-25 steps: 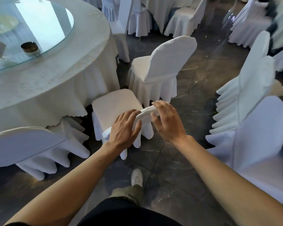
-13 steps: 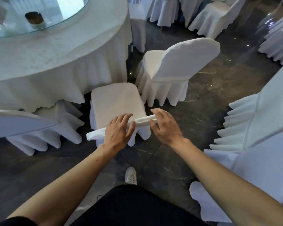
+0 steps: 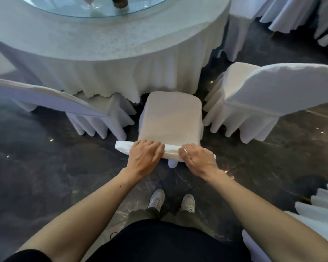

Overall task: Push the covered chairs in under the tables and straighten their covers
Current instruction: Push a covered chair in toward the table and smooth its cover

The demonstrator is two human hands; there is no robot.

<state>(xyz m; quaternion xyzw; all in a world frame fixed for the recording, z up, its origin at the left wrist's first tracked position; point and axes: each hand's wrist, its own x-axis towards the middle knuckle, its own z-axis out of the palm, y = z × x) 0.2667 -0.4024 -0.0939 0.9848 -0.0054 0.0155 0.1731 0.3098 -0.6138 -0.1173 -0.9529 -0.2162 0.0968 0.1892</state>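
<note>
Head view, hands: my left hand (image 3: 143,157) and right hand (image 3: 198,159) are both clamped over the top edge of the covered chair (image 3: 170,118), fingers curled forward over the white backrest and thumbs on my side of it.

Head view, chair: it stands straight in front of me, its seat pointing at the round table, the front edge of the seat just at the hanging hem of the tablecloth (image 3: 110,72). Whether the seat goes in under the cloth I cannot tell.

Head view, cover: the white fabric lies flat across the seat; one fold of the skirt hangs below the backrest between my hands.

Head view, left neighbour: another covered chair (image 3: 95,114) sits just beside mine on the left, its pleated skirt close to my chair's side.

Head view, right neighbour: a third covered chair (image 3: 269,95) stands at an angle on the right, its skirt near my chair's right front corner.

Head view, tabletop: a glass turntable (image 3: 102,8) tops the cloth, with a small dark dish (image 3: 119,1) on it at the frame's upper edge.

Head view, floor: dark polished stone (image 3: 45,176), my two pale shoes (image 3: 155,200) planted behind the chair; more white-skirted chairs at the far right and lower right.
</note>
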